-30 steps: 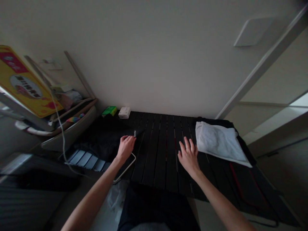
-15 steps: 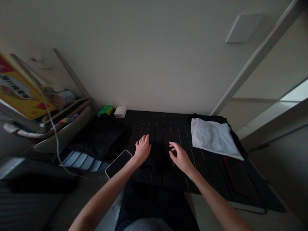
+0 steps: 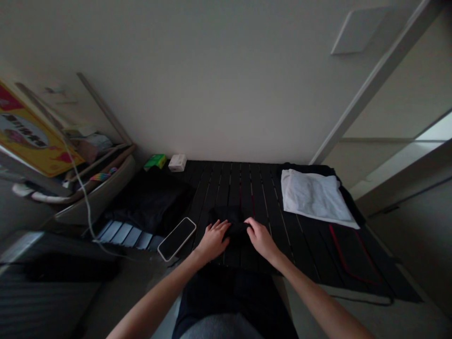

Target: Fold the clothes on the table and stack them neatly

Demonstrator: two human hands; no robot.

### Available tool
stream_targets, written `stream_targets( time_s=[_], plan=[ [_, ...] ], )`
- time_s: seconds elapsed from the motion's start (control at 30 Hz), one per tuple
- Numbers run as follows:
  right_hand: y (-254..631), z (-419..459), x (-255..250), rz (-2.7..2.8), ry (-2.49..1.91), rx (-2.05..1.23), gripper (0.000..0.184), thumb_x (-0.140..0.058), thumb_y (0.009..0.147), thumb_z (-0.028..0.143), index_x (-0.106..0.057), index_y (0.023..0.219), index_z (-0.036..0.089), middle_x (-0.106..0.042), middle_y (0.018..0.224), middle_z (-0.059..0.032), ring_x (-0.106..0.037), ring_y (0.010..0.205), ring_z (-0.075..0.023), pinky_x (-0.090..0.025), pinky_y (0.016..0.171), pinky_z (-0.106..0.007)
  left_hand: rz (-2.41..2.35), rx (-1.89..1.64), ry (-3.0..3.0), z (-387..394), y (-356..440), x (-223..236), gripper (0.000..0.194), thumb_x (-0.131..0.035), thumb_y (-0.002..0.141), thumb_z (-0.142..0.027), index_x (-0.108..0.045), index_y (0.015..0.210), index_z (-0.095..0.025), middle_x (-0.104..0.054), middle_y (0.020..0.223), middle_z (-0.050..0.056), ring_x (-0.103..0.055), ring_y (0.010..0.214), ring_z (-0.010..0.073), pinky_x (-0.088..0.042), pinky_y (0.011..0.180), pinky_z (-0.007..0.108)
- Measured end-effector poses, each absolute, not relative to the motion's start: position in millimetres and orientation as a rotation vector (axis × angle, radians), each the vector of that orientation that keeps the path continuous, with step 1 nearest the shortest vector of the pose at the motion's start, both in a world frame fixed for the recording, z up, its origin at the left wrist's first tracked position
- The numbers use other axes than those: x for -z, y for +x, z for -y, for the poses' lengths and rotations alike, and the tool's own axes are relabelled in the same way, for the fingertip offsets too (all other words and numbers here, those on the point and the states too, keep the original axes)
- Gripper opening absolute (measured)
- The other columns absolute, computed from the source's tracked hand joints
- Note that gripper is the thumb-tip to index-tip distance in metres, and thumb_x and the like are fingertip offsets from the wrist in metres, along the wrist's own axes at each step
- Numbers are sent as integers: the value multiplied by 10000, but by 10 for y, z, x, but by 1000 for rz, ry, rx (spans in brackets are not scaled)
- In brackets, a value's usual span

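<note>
A small piece of folded black cloth (image 3: 236, 230) lies on the black slatted table (image 3: 261, 193), straight in front of my body. Its outline is hard to make out against the dark slats. On the cloth's left part rests my left hand (image 3: 214, 239), fingers stretched out and slightly apart over the fabric. At the right end, the thumb and fingers of my right hand (image 3: 260, 236) are closed on the cloth's edge. A phone with a pale rim (image 3: 177, 239) lies left of my left hand.
Folded white cloth (image 3: 314, 193) lies over dark fabric on the right. To the left are a black cloth heap (image 3: 151, 197), a green box (image 3: 155, 161), a white box (image 3: 177, 163) and a cable (image 3: 86, 207). A wall (image 3: 226, 84) rises behind the table.
Both hands have come down onto the black cloth and closer together. My right hand has closed on its edge, and the cloth's near part now looks folded upward.
</note>
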State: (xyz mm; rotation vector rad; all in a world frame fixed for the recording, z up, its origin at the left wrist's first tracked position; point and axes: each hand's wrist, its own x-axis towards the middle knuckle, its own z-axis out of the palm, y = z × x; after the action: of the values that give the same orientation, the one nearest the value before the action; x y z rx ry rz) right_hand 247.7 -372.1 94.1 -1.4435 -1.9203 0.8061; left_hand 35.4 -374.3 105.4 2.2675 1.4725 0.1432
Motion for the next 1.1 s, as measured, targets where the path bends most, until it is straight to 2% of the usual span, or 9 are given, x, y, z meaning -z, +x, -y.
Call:
stream_targets(
  time_s=[0.1,0.2,0.27,0.4,0.57,0.7,0.93,1.0,1.1],
  plan=[
    [2460,3776,-1147,1832,-1360,-798,222,-450,880,251,-553,1068,193,-665,956,-63,-644,913,-196,-487,856,-327,-1523,-423,2136,3676,356,-1174,356,-447,833,-96,-598,1146,-174,-682,1117,75,-620,1082,199,-432,994,341],
    [2384,3859,-1306,1900,-1189,-829,615,-669,750,346,-447,1304,198,-594,1260,-105,-559,1170,-232,-418,1018,-386,-1466,-605,2051,3645,427,-1384,308,-439,822,-75,-599,1060,-189,-692,971,44,-653,916,177,-488,825,280],
    [2322,3880,-1344,1893,-1167,-884,690,-691,717,336,-441,1346,205,-608,1269,-104,-578,1161,-246,-444,998,-397,-1397,-655,2074,3669,524,-1551,263,-468,817,-86,-601,1013,-202,-684,944,31,-642,907,178,-480,830,285],
    [2312,3796,-1332,1615,-1338,-863,307,-553,809,328,-665,1044,166,-737,936,-103,-689,916,-271,-543,794,-375,-1335,-854,2117,3757,699,-1759,281,-538,874,-264,-530,1149,-207,-632,1123,62,-577,1075,201,-429,970,352],
    [2489,3699,-1427,1368,-1337,-586,329,-560,838,420,-686,979,150,-729,1001,-148,-670,992,-280,-519,871,-380,-1463,-552,2195,3747,654,-1352,738,-666,791,-386,-303,1406,-197,-487,1374,131,-439,1277,284,-309,1070,506],
    [2638,3702,-1482,1486,-1505,-354,263,-525,847,329,-637,1007,154,-724,893,-131,-688,866,-275,-530,755,-351,-1644,-127,2252,3664,496,-910,369,-593,831,-215,-550,1197,-197,-608,1184,95,-499,1174,275,-307,1040,529],
    [2926,3681,-1348,1714,-2202,-2,635,-470,832,140,-300,1441,84,-655,1093,-208,-678,878,-307,-504,761,-414,-1926,-558,2386,3406,287,-1156,178,-489,916,-206,-627,1023,-237,-580,1156,60,-440,1174,248,-327,1022,456],
    [2925,3706,-1266,1846,-2200,113,755,-491,803,101,-207,1500,148,-503,1353,-241,-590,1117,-354,-453,896,-506,-1949,-655,2363,3361,321,-1243,244,-495,911,-199,-586,1135,-229,-536,1244,73,-431,1185,246,-353,1006,435],
    [2835,3731,-1106,2185,-1935,95,722,-535,778,115,-341,1459,254,-306,1542,-121,-251,1411,-354,-271,1073,-587,-1821,-652,2384,3420,467,-1255,274,-502,906,-195,-560,1172,-227,-542,1232,63,-437,1186,235,-365,1006,418]
  ],
)
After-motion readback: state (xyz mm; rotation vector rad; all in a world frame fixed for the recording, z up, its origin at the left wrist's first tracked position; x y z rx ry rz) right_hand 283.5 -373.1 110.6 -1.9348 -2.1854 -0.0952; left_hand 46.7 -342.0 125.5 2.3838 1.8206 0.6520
